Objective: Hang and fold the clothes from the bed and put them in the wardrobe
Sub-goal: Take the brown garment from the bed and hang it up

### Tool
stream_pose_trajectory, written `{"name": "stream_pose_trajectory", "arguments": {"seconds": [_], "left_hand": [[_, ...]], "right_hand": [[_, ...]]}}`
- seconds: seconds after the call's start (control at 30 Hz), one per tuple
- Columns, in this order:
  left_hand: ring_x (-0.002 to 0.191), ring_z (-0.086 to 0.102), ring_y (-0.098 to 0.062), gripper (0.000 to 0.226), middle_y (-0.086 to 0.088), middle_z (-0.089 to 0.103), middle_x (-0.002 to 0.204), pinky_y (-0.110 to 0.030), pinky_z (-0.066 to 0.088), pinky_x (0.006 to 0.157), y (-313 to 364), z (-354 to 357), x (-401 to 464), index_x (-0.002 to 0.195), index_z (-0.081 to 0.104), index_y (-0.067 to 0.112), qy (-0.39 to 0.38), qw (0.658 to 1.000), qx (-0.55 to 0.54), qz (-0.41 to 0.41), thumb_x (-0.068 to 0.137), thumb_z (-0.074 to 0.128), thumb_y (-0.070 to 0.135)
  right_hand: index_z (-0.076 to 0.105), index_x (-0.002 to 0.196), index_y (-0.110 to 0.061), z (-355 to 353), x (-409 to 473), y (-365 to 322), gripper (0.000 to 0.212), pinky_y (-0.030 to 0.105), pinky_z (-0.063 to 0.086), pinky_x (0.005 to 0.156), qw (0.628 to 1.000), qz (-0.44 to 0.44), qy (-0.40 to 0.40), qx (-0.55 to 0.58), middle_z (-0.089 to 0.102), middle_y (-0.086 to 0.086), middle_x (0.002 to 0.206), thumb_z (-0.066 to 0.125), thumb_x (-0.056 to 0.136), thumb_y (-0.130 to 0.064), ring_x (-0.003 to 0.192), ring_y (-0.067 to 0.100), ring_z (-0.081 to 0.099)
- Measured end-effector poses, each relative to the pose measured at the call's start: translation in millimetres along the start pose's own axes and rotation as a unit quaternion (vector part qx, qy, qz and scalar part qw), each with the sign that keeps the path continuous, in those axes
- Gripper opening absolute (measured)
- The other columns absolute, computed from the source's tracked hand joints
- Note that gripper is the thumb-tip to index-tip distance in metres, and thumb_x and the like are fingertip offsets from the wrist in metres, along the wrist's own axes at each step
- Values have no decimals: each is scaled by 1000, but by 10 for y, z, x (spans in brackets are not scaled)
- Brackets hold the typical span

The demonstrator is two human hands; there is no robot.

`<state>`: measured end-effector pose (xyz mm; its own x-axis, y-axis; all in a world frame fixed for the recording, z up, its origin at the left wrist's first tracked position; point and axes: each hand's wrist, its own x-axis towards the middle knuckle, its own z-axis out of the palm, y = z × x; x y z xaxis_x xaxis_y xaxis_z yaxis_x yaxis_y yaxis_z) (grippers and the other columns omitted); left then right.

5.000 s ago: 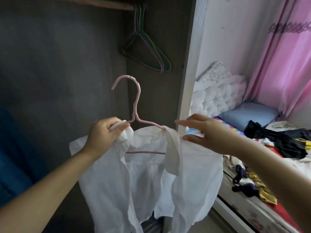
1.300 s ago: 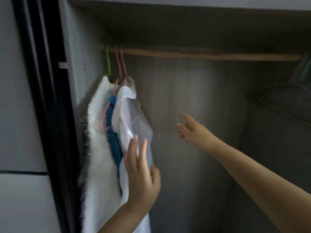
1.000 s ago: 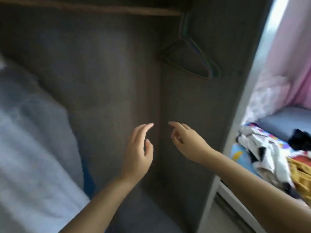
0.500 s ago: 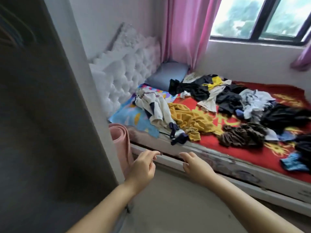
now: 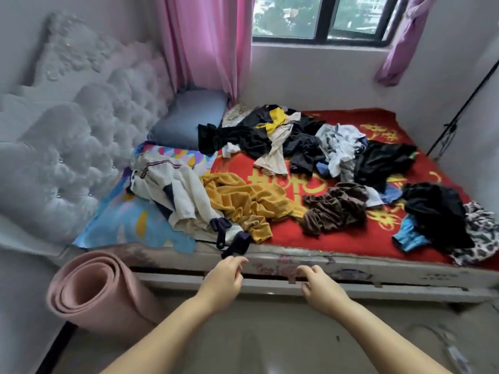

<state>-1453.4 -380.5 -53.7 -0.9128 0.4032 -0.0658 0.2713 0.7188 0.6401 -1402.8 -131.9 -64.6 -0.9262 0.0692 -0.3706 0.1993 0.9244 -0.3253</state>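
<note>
Clothes (image 5: 243,201) on bed | beyond left hand (image 5: 221,279) | untouched

We see the bed (image 5: 310,261) with a worn pale frame and a tufted white headboard (image 5: 67,136) at its left end. A red blanket (image 5: 351,233) with yellow patterns covers most of it; a blue printed sheet (image 5: 121,222) lies at the head end, with a grey pillow (image 5: 189,117) in the far corner. Clothes are strewn over the blanket: a cream jacket (image 5: 172,190) near the front left, a mustard garment (image 5: 243,201) just beside it, a brown one (image 5: 334,209) at the middle, black pieces (image 5: 437,211) at right and back, a white shirt (image 5: 340,147) among them. On the floor (image 5: 270,333), a rolled pink mat (image 5: 100,292) stands beside the bed's corner.
</note>
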Motion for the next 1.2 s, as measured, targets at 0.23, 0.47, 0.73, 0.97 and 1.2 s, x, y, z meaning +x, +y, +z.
{"name": "stream_pose_trajectory", "arguments": {"seconds": [0.23,0.47,0.73,0.97,1.2], "left_hand": [[98,56,-14,33,2,58,110,-26,45,84,316,389,1195,127,54,18,-105,994,9,37,96,42,14],[99,54,-13,33,2,57,111,-26,44,85,688,977,2512,126,52,19,-159,985,32,55,95,43,15],[107,56,-16,35,0,58,116,-32,45,90,1077,1626,4072,128,53,20,-200,979,38,-5,95,43,16],[110,51,-23,39,-4,53,119,-35,45,88,935,2598,5239,132,48,19,-267,962,57,-12,95,41,15],[147,5,-27,82,-10,3,159,-44,23,115,635,3753,6024,153,3,24,-243,955,167,21,92,55,42]], "right_hand": [[32,143,-22,-261,443,728,43,33,45,67,993,108,-9,40,42,3,129,36,100,-21,85,25,58],[33,144,-21,-570,1362,1624,44,32,45,80,986,147,-18,78,41,4,134,37,101,-23,102,22,56],[37,142,-21,-1286,2681,2661,41,33,46,84,985,150,-61,59,45,4,128,37,100,-24,105,24,58],[27,148,-19,-1127,3919,3321,52,36,45,91,973,203,-26,110,32,7,144,44,98,-20,121,25,48],[17,152,-19,-522,4779,3845,77,42,21,115,931,297,102,185,6,16,158,62,91,-30,144,32,13]]}}
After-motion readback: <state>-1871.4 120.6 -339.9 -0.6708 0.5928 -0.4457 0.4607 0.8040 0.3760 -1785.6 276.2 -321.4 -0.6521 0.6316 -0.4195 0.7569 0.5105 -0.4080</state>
